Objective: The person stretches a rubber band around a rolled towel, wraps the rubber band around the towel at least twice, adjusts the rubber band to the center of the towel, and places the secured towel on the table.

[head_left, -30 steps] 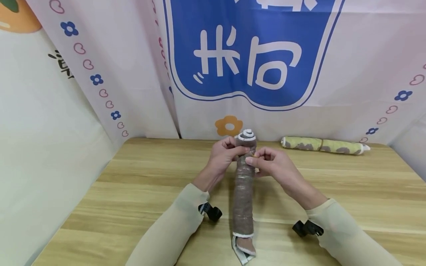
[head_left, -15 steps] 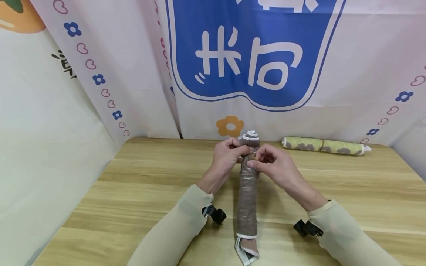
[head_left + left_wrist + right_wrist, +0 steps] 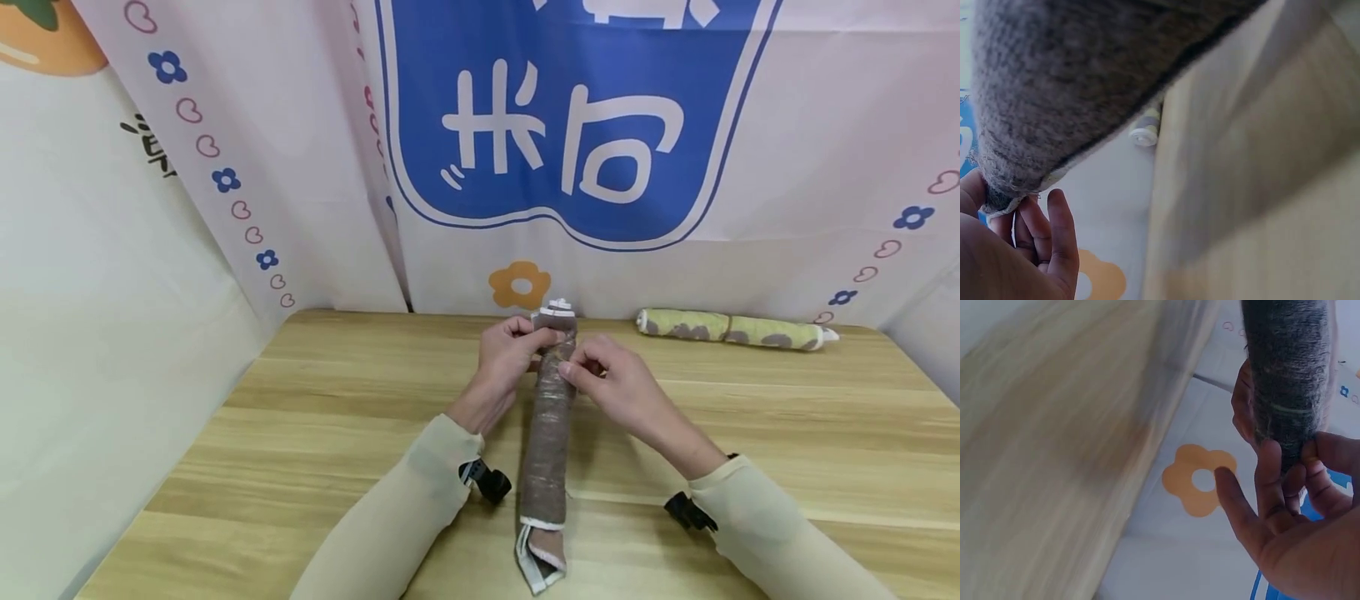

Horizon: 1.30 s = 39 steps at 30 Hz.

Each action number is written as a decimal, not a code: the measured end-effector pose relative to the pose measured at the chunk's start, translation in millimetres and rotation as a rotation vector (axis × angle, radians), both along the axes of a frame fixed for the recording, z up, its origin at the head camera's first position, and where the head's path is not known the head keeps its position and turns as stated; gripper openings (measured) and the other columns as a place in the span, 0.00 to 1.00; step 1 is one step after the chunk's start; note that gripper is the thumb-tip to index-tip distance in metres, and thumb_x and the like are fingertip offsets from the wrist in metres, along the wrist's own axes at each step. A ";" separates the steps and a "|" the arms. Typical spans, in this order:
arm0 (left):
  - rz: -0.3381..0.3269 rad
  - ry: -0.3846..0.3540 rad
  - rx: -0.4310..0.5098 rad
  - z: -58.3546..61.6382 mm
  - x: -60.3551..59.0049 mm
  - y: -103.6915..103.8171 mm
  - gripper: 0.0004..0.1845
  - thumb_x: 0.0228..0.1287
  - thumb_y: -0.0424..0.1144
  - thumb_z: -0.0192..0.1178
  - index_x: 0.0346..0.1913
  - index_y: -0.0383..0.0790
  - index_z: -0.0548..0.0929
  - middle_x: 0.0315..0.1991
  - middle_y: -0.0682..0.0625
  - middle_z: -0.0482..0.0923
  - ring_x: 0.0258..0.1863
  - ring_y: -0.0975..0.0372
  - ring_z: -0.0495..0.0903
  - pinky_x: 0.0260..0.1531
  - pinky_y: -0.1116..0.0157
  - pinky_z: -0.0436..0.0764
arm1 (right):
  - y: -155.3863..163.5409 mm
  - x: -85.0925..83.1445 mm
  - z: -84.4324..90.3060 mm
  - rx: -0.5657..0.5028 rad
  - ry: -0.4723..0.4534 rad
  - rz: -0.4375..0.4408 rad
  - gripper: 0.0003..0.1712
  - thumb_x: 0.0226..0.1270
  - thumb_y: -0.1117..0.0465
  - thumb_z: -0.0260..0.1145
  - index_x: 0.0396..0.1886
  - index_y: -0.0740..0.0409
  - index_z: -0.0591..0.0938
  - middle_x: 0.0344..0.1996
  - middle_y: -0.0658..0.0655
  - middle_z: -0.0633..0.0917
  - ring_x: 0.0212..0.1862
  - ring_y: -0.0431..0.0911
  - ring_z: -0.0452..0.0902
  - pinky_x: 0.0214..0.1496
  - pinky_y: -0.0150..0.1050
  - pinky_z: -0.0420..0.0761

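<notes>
So here's the scene: a long brown rolled-up towel (image 3: 549,429) lies lengthwise down the middle of the wooden counter (image 3: 300,433), near end pointing at the person and far end lifted a bit up off the wood. The near end has a loose flap with white trim and a pinkish inside, flopped on the counter close to the front edge. The far end shows the white-edged spiral of the roll.

Both hands are up at that far end. The left hand (image 3: 507,352) has its fingers curled around the roll just under the top, gripping it from the left side. In the left wrist view the fuzzy brown fabric (image 3: 1085,81) fills most of the picture, with the fingers (image 3: 1054,237) tucked under its edge. The right hand (image 3: 615,385) comes in from the right, thumb and fingertips pinched together right against the side of the roll. Can't tell if there's something tiny between them. The right wrist view shows the fingers (image 3: 1272,481) pressed on the roll's end, the other hand behind it.

Further back on the right, well apart from all this, a second rolled towel (image 3: 731,328) in yellow-green with brown patches lies crosswise near the backdrop (image 3: 555,125), which has a big blue sign and an orange flower (image 3: 519,284) printed on it.
</notes>
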<state>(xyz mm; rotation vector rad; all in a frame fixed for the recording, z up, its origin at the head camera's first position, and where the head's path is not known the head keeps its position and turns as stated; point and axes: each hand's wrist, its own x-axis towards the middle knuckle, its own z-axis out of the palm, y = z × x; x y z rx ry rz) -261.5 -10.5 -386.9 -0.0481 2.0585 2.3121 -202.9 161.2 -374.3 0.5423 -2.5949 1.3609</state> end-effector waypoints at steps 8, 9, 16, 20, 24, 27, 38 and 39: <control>-0.252 -0.041 0.070 -10.7 -10.7 -12.5 0.08 0.68 0.40 0.69 0.41 0.39 0.83 0.37 0.50 0.84 0.36 0.62 0.82 0.36 0.64 0.85 | 5.1 -7.4 0.3 -0.073 -0.093 0.058 0.13 0.84 0.60 0.61 0.36 0.61 0.82 0.37 0.58 0.79 0.38 0.54 0.80 0.41 0.46 0.85; -0.301 -0.039 0.109 -10.6 -11.5 -14.1 0.09 0.70 0.39 0.67 0.45 0.38 0.84 0.37 0.50 0.84 0.36 0.62 0.82 0.37 0.65 0.85 | 6.5 -8.3 1.0 -0.092 -0.108 0.067 0.12 0.85 0.60 0.60 0.39 0.62 0.82 0.38 0.59 0.79 0.39 0.56 0.81 0.42 0.48 0.86; -0.444 -0.063 0.258 -9.4 -14.5 -18.3 0.12 0.74 0.31 0.59 0.57 0.33 0.78 0.38 0.51 0.86 0.35 0.63 0.85 0.40 0.65 0.86 | 13.3 -13.6 2.2 -0.152 -0.141 0.037 0.11 0.85 0.61 0.59 0.43 0.65 0.81 0.37 0.61 0.81 0.35 0.50 0.81 0.43 0.46 0.87; -0.392 -0.076 0.258 -8.5 -14.3 -16.5 0.14 0.73 0.29 0.64 0.58 0.35 0.78 0.46 0.48 0.85 0.39 0.61 0.85 0.41 0.64 0.87 | 13.3 -14.7 -0.1 -0.192 -0.182 0.045 0.11 0.84 0.60 0.61 0.43 0.65 0.80 0.37 0.62 0.81 0.35 0.52 0.81 0.42 0.46 0.87; -0.312 -0.032 0.228 -5.8 -9.4 -11.6 0.18 0.67 0.26 0.69 0.58 0.34 0.80 0.52 0.44 0.86 0.43 0.59 0.86 0.41 0.64 0.87 | 11.8 -12.4 0.6 -0.183 -0.214 0.000 0.16 0.75 0.53 0.73 0.38 0.62 0.79 0.36 0.59 0.80 0.35 0.52 0.79 0.40 0.49 0.87; -0.250 0.006 0.177 -2.5 -3.9 -6.7 0.17 0.63 0.26 0.72 0.53 0.35 0.81 0.51 0.42 0.88 0.45 0.58 0.87 0.40 0.64 0.87 | 10.1 -9.3 3.2 -0.144 -0.204 -0.058 0.21 0.67 0.51 0.80 0.35 0.59 0.78 0.35 0.58 0.79 0.33 0.48 0.77 0.35 0.44 0.83; -0.120 0.007 0.101 7.5 3.6 2.3 0.14 0.57 0.26 0.72 0.37 0.42 0.77 0.33 0.51 0.84 0.35 0.62 0.83 0.32 0.64 0.87 | 2.1 -1.4 2.2 -0.019 0.113 0.004 0.13 0.62 0.74 0.76 0.31 0.55 0.81 0.38 0.59 0.74 0.35 0.47 0.74 0.35 0.35 0.77; -0.111 0.018 0.096 8.9 4.2 3.0 0.14 0.56 0.25 0.72 0.36 0.43 0.77 0.32 0.51 0.82 0.34 0.62 0.82 0.31 0.65 0.86 | 1.9 -1.0 1.8 -0.011 0.135 0.009 0.14 0.61 0.75 0.75 0.31 0.54 0.81 0.38 0.59 0.74 0.34 0.47 0.73 0.34 0.35 0.77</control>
